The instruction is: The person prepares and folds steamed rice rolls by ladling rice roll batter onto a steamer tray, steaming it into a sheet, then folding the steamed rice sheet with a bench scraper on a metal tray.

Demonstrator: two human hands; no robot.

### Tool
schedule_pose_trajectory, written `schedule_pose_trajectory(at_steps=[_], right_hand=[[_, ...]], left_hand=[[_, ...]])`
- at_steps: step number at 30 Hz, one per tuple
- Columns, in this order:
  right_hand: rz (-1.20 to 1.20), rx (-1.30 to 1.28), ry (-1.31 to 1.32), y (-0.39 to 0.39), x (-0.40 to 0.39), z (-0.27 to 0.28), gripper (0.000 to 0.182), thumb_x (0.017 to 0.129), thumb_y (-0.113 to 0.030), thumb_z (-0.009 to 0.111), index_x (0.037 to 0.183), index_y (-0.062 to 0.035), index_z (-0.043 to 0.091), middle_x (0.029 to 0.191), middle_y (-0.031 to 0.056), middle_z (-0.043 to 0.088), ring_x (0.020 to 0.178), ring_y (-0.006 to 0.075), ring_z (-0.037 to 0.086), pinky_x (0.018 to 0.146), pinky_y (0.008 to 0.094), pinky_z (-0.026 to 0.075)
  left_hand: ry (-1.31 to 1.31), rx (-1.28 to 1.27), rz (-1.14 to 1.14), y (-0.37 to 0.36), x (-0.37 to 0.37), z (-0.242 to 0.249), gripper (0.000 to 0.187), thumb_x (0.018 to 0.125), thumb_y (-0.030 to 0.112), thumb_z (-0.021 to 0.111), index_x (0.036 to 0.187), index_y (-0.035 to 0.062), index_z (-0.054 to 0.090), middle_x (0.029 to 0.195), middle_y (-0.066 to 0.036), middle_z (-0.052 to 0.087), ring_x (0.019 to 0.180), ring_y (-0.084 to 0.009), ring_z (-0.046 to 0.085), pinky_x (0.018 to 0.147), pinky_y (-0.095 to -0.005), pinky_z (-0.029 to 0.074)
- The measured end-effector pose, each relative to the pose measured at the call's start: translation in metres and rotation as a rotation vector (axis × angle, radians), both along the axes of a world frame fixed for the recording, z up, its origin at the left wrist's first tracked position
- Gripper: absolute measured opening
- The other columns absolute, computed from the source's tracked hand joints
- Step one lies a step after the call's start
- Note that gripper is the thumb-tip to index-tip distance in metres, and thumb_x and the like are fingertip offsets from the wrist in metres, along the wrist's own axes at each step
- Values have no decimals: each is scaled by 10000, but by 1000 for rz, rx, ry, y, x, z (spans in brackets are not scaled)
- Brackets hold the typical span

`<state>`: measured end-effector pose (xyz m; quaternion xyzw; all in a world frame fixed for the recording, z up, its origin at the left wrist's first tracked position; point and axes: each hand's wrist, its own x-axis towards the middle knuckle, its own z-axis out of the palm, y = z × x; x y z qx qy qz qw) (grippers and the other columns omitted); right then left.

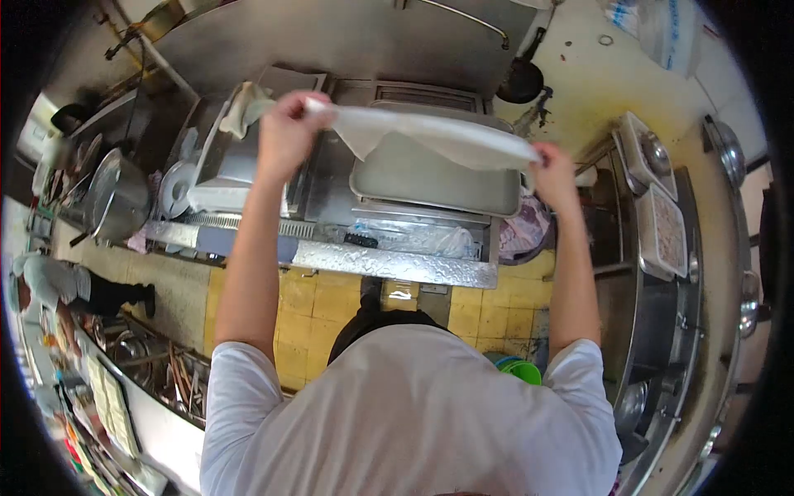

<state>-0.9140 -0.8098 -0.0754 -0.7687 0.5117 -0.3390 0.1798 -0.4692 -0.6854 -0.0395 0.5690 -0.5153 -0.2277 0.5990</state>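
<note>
My white shirt (413, 413) filled the near view, yellow floor tiles (314, 306) beyond it. Arms out: my left hand (285, 132) and right hand (552, 175) each gripped an end of a pale sheet (430, 132), fingers closed on it, stretched taut between them. It hung above the steel tray (430, 178) on the counter; farther off, a pan (521, 78).

You will find nothing here that can be read. The clear plastic bag (662, 25) at the top right carries blue print, but it is too small and blurred for you to make out a word. The sheets (112, 405) lying at the lower left show rows of marks, also too small to read. No label, brand or number is legible anywhere else.
</note>
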Motion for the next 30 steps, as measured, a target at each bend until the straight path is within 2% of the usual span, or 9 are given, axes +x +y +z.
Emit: schedule_pose_trajectory(at_steps=[4, 6, 9, 12, 14, 21, 23, 26, 30], right_hand=[[-48, 37, 369, -8, 8, -98, 474, 784, -101, 704, 1238, 21, 648, 1296, 233, 634, 1260, 371, 571, 1102, 414, 429], [-60, 267, 248, 12, 44, -110, 484, 808, -119, 653, 1272, 20, 626, 1356, 253, 588, 1297, 395, 525, 1143, 442, 389], [20, 275, 367, 9, 86, -149, 503, 822, -93, 628, 1311, 21, 600, 1423, 258, 535, 1333, 397, 495, 1157, 439, 377], [154, 210, 339, -1, 105, -194, 493, 844, -74, 593, 1330, 4, 594, 1435, 257, 527, 1350, 404, 481, 1158, 444, 380], [156, 311, 573, -8, 107, -211, 472, 862, -65, 564, 1330, -10, 599, 1432, 264, 526, 1361, 412, 470, 1144, 452, 401], [129, 228, 423, 1, 99, -202, 387, 864, -75, 563, 1238, -45, 660, 1382, 273, 563, 1319, 430, 509, 1115, 465, 432], [120, 190, 686, 2, 93, -197, 336, 869, -104, 570, 1180, -51, 687, 1356, 252, 592, 1271, 429, 550, 1076, 471, 463], [39, 210, 509, 10, 105, -172, 289, 876, -125, 574, 1117, -33, 703, 1243, 233, 661, 1154, 414, 627, 1001, 481, 510], [112, 302, 397, -13, 83, -199, 267, 881, -123, 563, 1081, -24, 712, 1101, 220, 708, 1025, 410, 675, 934, 495, 538]], left_hand=[[-168, 362, -162, -41, -11, -112, 173, 823, 160, 795, 927, 23, 774, 952, -128, 743, 844, -179, 693, 778, -325, 547], [-404, 312, -217, -56, -19, -161, 207, 821, 231, 782, 934, 57, 784, 946, -162, 726, 882, -293, 704, 807, -400, 554], [-589, 311, -350, -70, -31, -208, 195, 816, 255, 760, 914, 90, 791, 936, -155, 712, 951, -356, 668, 853, -470, 534], [-775, 212, -457, -84, -29, -247, 151, 818, 242, 739, 859, 105, 789, 944, -138, 705, 1000, -335, 647, 882, -470, 519], [-810, 280, -485, -91, -27, -262, 145, 829, 243, 722, 858, 117, 788, 962, -131, 707, 1017, -332, 644, 902, -469, 512], [-1056, 331, -498, -92, -25, -265, 184, 876, 227, 641, 991, 148, 763, 1039, -133, 717, 1070, -307, 647, 962, -477, 483], [-1021, 323, -514, -96, -23, -277, 187, 885, 232, 632, 990, 142, 757, 1030, -139, 722, 1051, -319, 659, 945, -480, 490], [-963, 398, -511, -97, -25, -271, 195, 900, 239, 617, 985, 121, 746, 997, -157, 728, 1003, -349, 678, 905, -494, 505], [-802, 501, -444, -92, -32, -248, 201, 926, 224, 616, 985, 65, 723, 980, -211, 705, 898, -423, 669, 839, -506, 527]])
